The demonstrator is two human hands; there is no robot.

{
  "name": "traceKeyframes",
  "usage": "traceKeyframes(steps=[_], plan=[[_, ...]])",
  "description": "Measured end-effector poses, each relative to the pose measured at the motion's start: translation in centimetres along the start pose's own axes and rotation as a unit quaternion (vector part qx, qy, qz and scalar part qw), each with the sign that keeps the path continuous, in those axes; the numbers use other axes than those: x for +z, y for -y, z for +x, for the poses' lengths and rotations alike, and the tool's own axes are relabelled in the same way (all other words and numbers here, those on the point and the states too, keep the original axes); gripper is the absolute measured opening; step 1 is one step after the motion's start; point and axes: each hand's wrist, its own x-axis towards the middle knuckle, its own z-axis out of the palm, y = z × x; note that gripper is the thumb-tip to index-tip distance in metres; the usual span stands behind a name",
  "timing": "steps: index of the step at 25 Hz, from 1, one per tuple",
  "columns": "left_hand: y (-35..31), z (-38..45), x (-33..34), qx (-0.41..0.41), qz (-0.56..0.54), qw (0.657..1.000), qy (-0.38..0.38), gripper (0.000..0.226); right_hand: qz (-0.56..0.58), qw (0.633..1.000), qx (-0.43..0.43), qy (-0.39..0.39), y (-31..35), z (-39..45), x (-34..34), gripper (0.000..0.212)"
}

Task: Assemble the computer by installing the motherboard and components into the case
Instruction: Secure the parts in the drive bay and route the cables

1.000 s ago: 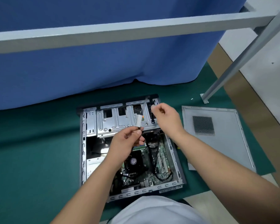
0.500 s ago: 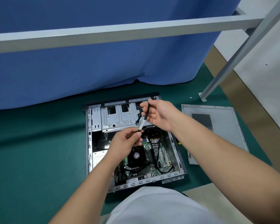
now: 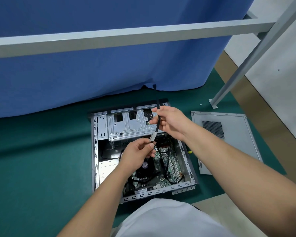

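Above the open case (image 3: 143,151) on the green worktop (image 3: 41,168), the left hand (image 3: 137,155) pinches the black cable (image 3: 158,120) at its pale connector end; the right hand (image 3: 171,121) grips it higher up.

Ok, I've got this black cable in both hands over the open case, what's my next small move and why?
Probably lower the cable toward the motherboard: the left hand pinches its lower end and the right hand holds it higher up, both above the case, nothing plugged in yet.
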Motion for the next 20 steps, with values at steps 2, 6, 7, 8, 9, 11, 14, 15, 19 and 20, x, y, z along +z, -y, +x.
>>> traceKeyframes(steps=[2, 6, 7, 8, 9, 11, 14, 15, 19, 20], plan=[[0.0, 0.6, 0.7, -0.011, 0.013, 1.0, 0.008, 0.008, -0.009, 1.0, 0.001, -0.011, -0.2, 0.6, -0.4, 0.02], [0.4, 1.3, 1.6, -0.04, 0.054, 0.997, 0.026, 0.007, -0.066, 0.998, -0.001, 0.002, -0.5, 1.7, -1.4, 0.019], [0.6, 1.4, 1.7, -0.047, 0.078, 0.995, 0.031, 0.007, -0.103, 0.995, -0.011, 0.015, -0.6, 2.0, -1.7, 0.018], [0.8, 1.5, 1.6, -0.055, 0.104, 0.993, 0.034, 0.007, -0.146, 0.989, -0.022, 0.026, -0.5, 2.5, -2.0, 0.017], [1.0, 1.7, 1.6, -0.061, 0.127, 0.989, 0.034, 0.007, -0.189, 0.981, -0.034, 0.036, -0.5, 2.9, -2.4, 0.016], [1.5, 2.2, 1.6, -0.073, 0.169, 0.983, 0.029, 0.008, -0.251, 0.964, -0.059, 0.062, -0.4, 4.1, -3.1, 0.02], [2.0, 3.1, 2.0, -0.065, 0.251, 0.966, 0.005, 0.01, -0.337, 0.925, -0.139, 0.108, -1.3, 6.0, -4.7, 0.047], [2.1, 3.5, 2.3, -0.054, 0.277, 0.959, -0.013, 0.011, -0.406, 0.888, -0.18, 0.117, -1.6, 6.9, -5.4, 0.052], [3.5, 5.2, 3.9, 0.004, 0.36, 0.93, -0.069, 0.005, -0.68, 0.64, -0.326, 0.152, -2.9, 10.8, -7.1, 0.055], [3.8, 5.5, 4.4, 0.015, 0.369, 0.927, -0.069, 0.004, -0.708, 0.595, -0.349, 0.153, -3.2, 11.4, -7.2, 0.055]])
